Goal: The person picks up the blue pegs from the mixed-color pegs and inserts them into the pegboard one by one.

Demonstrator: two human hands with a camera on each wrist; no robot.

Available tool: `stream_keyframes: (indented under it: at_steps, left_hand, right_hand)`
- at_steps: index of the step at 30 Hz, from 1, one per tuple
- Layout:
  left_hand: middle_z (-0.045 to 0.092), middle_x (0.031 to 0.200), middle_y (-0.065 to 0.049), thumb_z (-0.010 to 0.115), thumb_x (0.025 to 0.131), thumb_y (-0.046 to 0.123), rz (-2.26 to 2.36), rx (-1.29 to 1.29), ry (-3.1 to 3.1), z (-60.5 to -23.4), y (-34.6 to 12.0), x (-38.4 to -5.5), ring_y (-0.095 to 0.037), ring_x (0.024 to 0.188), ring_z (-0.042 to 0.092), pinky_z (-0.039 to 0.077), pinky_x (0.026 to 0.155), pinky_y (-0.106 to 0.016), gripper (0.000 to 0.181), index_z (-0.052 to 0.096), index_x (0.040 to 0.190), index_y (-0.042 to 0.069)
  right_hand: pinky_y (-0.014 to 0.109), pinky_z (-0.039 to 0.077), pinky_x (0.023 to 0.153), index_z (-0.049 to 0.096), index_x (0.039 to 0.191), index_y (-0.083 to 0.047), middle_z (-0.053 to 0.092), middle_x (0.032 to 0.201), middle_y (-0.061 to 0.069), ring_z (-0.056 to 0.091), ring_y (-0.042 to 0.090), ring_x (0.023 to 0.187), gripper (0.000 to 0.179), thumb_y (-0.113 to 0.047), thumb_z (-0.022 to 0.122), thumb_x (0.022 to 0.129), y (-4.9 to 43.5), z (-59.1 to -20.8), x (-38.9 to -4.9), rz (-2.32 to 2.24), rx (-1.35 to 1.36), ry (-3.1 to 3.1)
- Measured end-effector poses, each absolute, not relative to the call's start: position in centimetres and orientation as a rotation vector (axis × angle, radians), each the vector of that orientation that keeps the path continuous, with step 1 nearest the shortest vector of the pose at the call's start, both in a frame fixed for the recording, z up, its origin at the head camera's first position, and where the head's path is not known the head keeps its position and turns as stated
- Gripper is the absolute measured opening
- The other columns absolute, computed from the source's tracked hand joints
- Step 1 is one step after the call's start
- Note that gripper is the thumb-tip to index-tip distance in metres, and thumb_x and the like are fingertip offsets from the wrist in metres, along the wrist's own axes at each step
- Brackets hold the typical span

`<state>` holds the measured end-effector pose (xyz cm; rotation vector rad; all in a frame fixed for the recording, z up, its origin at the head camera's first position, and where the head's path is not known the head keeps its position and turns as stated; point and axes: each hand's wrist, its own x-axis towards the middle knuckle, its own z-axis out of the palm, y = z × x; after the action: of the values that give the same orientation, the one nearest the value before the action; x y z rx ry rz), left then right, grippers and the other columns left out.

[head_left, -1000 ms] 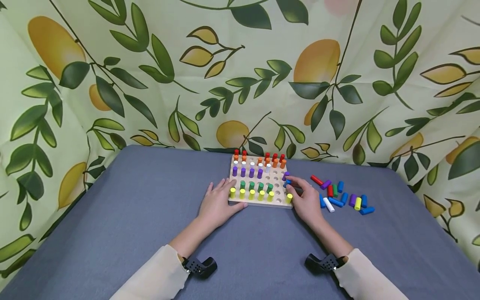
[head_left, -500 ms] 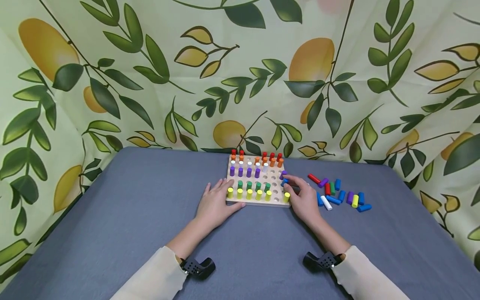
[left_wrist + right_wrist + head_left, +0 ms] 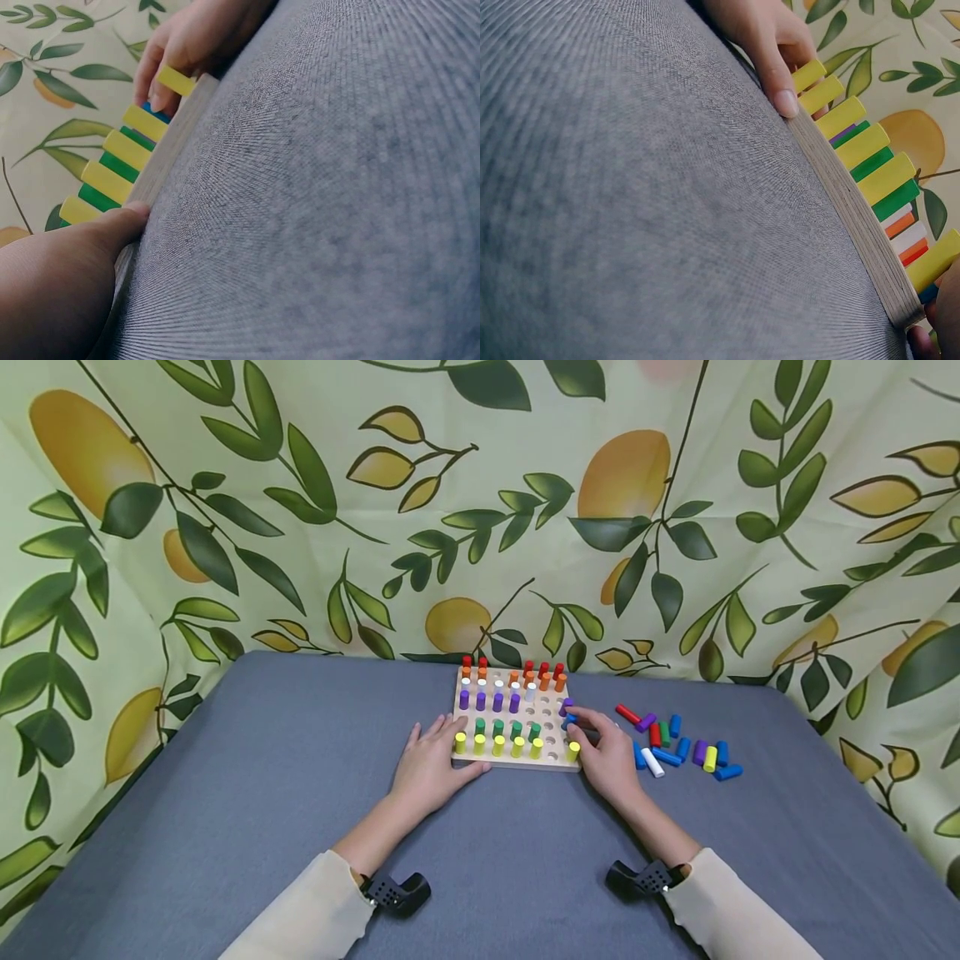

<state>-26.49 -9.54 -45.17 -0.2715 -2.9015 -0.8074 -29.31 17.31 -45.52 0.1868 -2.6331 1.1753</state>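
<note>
A wooden pegboard lies on the table, with upright pegs in rows of red, orange, white, purple, green and yellow. My left hand holds its front left corner, the thumb against the front edge. At the board's right side, my right hand pinches a blue peg between thumb and index finger, over the right-hand column. Just behind that stands a purple peg; a yellow peg stands in front. The blue peg's lower end is hidden. In the left wrist view, a bit of the blue peg shows beneath the fingers.
Right of the board lie several loose pegs, among them a white peg, a red peg, a green peg and a blue peg. A patterned curtain hangs behind the grey-covered table.
The head view has shifted slightly. Both hands keep their places at the board, and the right fingers still pinch the blue peg at the right-hand column.
</note>
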Motion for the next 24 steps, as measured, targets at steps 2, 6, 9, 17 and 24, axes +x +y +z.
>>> stream_keyframes:
  at_steps: [2,6,9,17,24]
  left_hand:
    - [0.048,0.154,-0.019,0.076,0.084,0.055,-0.806,-0.275,-2.899,-45.11,-9.51,-26.51,-0.035,0.150,0.040,0.018,0.126,-0.061,0.082,0.051,0.148,0.010]
    - [0.047,0.155,-0.019,0.075,0.085,0.056,-0.810,-0.277,-2.894,-45.02,-9.47,-26.54,-0.034,0.150,0.039,0.017,0.127,-0.061,0.082,0.051,0.149,0.010]
    - [0.048,0.154,-0.019,0.075,0.085,0.056,-0.808,-0.281,-2.888,-45.03,-9.48,-26.55,-0.034,0.150,0.040,0.018,0.126,-0.061,0.082,0.051,0.149,0.010]
    - [0.049,0.154,-0.020,0.076,0.084,0.055,-0.801,-0.287,-2.879,-45.18,-9.50,-26.55,-0.035,0.149,0.041,0.019,0.126,-0.062,0.082,0.052,0.148,0.010]
    - [0.048,0.154,-0.019,0.075,0.084,0.057,-0.795,-0.275,-2.886,-45.35,-9.56,-26.56,-0.034,0.149,0.040,0.019,0.126,-0.061,0.083,0.052,0.148,0.010]
  right_hand:
    - [0.051,0.057,0.092,0.065,0.134,-0.015,0.068,0.129,0.015,0.066,0.032,0.117,0.032,-0.019,0.059,0.103,17.33,-45.48,-29.31,1.174,0.189,-2.632]
    - [0.051,0.057,0.092,0.065,0.134,-0.015,0.068,0.128,0.015,0.066,0.032,0.117,0.032,-0.019,0.059,0.103,17.38,-45.45,-29.37,1.175,0.192,-2.628]
    - [0.052,0.058,0.092,0.065,0.134,-0.015,0.068,0.128,0.015,0.066,0.032,0.117,0.032,-0.018,0.059,0.102,17.40,-45.48,-29.40,1.181,0.190,-2.625]
    - [0.052,0.058,0.093,0.065,0.134,-0.015,0.068,0.129,0.015,0.065,0.032,0.117,0.032,-0.018,0.060,0.102,17.40,-45.52,-29.35,1.190,0.189,-2.625]
    - [0.051,0.058,0.092,0.065,0.134,-0.014,0.068,0.127,0.015,0.066,0.032,0.116,0.032,-0.017,0.060,0.102,17.31,-45.46,-29.28,1.197,0.198,-2.620]
